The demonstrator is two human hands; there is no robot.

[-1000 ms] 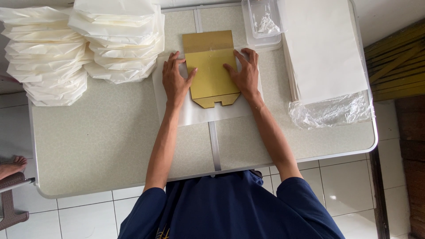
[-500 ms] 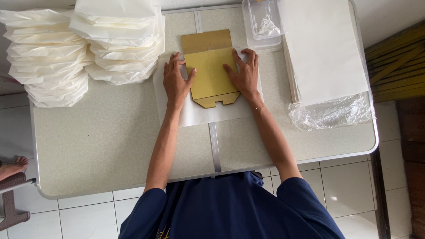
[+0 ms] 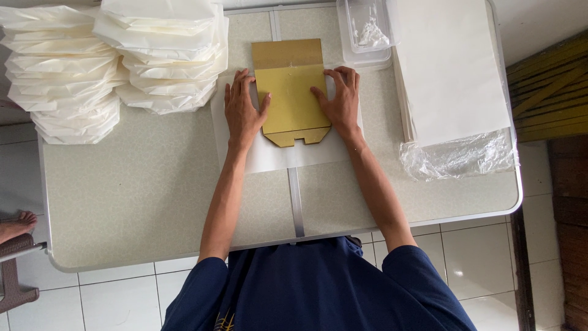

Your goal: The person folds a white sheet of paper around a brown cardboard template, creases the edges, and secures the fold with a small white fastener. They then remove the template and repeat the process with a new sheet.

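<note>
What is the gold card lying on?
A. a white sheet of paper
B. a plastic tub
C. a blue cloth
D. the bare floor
A: the gold card lies flat on a white sheet that shows below and beside it on the table, with the left hand and right hand pressing at its two sides.
</note>
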